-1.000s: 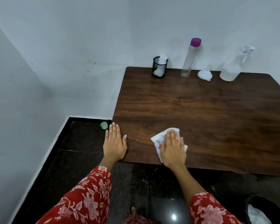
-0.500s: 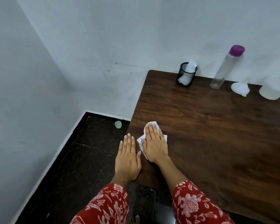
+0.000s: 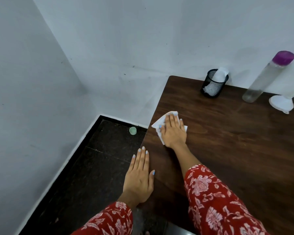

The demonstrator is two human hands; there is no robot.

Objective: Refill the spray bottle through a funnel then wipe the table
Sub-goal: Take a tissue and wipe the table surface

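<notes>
Since the earlier frames the right hand point(image 3: 172, 131) has slid the white cloth point(image 3: 161, 122) away from the near edge and up along the left side of the table point(image 3: 227, 150), and the view has swung left, so the spray bottle seen at the back right a second ago is now out of frame. The left hand point(image 3: 139, 177) has kept its place at the table's left edge.

The table is dark brown wood with visible grain, filling the right half of the view and set against a pale wall point(image 3: 126, 39). To its left lies a dark speckled floor point(image 3: 95, 167).

The right hand lies flat on the cloth with straight fingers spread a little, pressing it to the wood. The left hand is also flat and open, fingers together, palm down, its thumb on the tabletop and its outer fingers overhanging the edge.

At the back, a tall clear bottle point(image 3: 260, 82) with a purple cap stands by the wall. Left of it sits a black mesh cup point(image 3: 212, 85) holding something white. The white funnel point(image 3: 281, 103) rests wide mouth down just right of the clear bottle. The cloth is crumpled, showing beyond the fingertips and at both sides of the hand. A small pale green cap point(image 3: 133, 130) lies on the floor near the wall.
</notes>
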